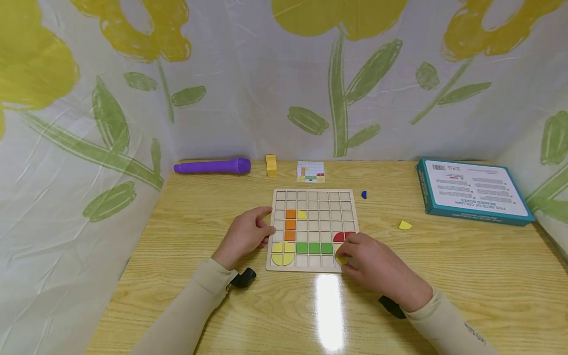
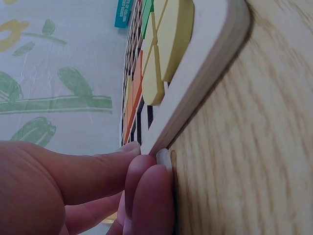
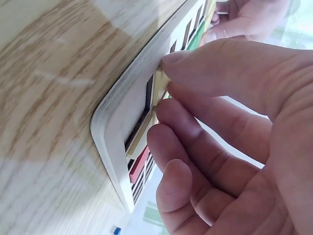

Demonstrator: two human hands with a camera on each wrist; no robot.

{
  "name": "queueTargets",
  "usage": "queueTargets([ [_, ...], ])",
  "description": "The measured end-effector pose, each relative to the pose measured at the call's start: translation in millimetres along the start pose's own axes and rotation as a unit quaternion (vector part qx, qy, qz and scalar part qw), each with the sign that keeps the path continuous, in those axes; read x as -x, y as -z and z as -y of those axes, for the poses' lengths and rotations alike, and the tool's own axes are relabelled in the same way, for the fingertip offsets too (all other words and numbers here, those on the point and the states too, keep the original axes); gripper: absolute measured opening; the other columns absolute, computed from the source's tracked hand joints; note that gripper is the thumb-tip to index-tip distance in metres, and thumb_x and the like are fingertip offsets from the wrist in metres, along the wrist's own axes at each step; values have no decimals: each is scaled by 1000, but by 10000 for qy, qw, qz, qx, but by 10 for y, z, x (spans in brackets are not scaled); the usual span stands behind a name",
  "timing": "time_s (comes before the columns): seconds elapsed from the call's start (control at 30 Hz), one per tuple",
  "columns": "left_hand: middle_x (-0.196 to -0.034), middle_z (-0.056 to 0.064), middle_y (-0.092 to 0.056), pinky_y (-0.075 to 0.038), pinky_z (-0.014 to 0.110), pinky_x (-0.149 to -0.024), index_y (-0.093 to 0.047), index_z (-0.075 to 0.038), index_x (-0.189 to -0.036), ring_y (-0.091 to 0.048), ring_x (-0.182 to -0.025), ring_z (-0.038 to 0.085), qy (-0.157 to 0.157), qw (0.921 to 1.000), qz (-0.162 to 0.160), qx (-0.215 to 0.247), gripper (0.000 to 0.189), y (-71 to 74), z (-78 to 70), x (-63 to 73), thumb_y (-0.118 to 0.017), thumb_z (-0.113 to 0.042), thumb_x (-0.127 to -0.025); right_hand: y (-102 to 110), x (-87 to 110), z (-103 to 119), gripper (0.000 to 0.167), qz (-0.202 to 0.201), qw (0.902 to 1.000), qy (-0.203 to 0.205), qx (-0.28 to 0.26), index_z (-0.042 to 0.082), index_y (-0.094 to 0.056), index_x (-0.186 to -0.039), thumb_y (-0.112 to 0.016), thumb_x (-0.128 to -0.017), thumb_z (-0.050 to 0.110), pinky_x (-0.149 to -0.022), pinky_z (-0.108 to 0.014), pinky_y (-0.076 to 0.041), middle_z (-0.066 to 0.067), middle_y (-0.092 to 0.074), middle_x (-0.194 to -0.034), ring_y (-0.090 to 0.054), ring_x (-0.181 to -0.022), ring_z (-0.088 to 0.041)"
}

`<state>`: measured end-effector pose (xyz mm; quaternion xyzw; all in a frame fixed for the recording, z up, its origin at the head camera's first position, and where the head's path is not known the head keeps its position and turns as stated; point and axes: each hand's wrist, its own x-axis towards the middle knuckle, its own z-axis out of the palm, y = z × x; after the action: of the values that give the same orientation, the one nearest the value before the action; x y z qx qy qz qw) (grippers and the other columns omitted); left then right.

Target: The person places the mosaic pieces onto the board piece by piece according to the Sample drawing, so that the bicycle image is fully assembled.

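A wooden grid board lies on the table, and my left hand pinches its left edge between thumb and fingers. Over the lower right corner, my right hand pinches a yellow quarter-circle piece, partly hidden by the fingers. Red quarter-circle pieces sit just above it. Green squares form a row along the board. Yellow quarter circles make a full circle at the lower left. Orange squares stand in a column, with one yellow quarter circle beside the top one.
A pattern card lies behind the board. Right of the board are a small blue piece and a loose yellow quarter circle. A purple microphone, a yellow block and a teal box line the back.
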<state>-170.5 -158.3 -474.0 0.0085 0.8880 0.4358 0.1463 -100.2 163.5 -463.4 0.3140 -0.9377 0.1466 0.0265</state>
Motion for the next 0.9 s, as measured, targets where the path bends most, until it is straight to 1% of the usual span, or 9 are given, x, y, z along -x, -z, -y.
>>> queueTargets([
  [0.27, -86, 6, -72, -55, 27, -62, -55, -15, -159, -69, -66, 17, -19, 10000, 0, -69, 63, 18, -16, 1, -78, -13, -100, 13, -3, -1, 17, -23, 10000, -14, 21, 14, -83, -100, -91, -85, 12, -79, -29, -61, 6, -68, -96, -60, -89, -8],
  [0.37, -85, 6, -72, -55, 27, -61, -55, -15, -159, -68, -66, 18, -2, 10000, -10, -79, 64, 21, -13, -1, -78, -13, -100, 45, 1, -14, 15, -39, 9998, -171, -68, 14, -83, -100, -89, -86, 10, -78, -29, -60, 5, -69, -97, -59, -88, -8],
  [0.47, -85, 6, -72, -56, 28, -62, -54, -15, -159, -68, -66, 18, 7, 10000, -1, -80, 63, 20, -8, -1, -78, -13, -100, 104, 16, -65, 15, -83, 9989, -429, -165, 13, -83, -102, -86, -87, 11, -79, -31, -60, 4, -70, -99, -60, -89, -9],
  [0.53, -85, 6, -72, -55, 28, -62, -54, -16, -159, -68, -65, 18, 32, 10000, 15, -73, 64, 16, -6, 0, -78, -13, -100, 143, 37, -127, 15, -97, 9978, -625, -184, 12, -83, -103, -83, -89, 11, -82, -34, -62, 2, -72, -102, -63, -92, -11],
  [0.67, -85, 6, -72, -56, 28, -63, -54, -15, -159, -68, -65, 18, 56, 10000, 49, -43, 64, 5, 2, 5, -79, -13, -100, 192, 117, -319, 15, -67, 9953, -953, -136, 11, -83, -105, -84, -91, 14, -89, -42, -64, 0, -74, -105, -69, -98, -16],
  [0.8, -84, 6, -72, -56, 28, -64, -55, -15, -159, -67, -65, 18, 21, 10000, 49, -25, 64, 3, 7, 2, -79, -13, -100, 261, 219, -522, 15, -47, 9926, -1208, -132, 10, -82, -105, -85, -92, 16, -89, -47, -63, -1, -74, -104, -70, -97, -20],
  [0.9, -84, 5, -72, -56, 28, -64, -55, -15, -159, -67, -64, 18, -24, 10000, 47, -52, 64, 6, 4, 1, -79, -13, -100, 323, 288, -667, 18, -61, 9900, -1403, -126, 8, -81, -108, -85, -93, 18, -90, -50, -63, -4, -73, -106, -71, -99, -25],
])
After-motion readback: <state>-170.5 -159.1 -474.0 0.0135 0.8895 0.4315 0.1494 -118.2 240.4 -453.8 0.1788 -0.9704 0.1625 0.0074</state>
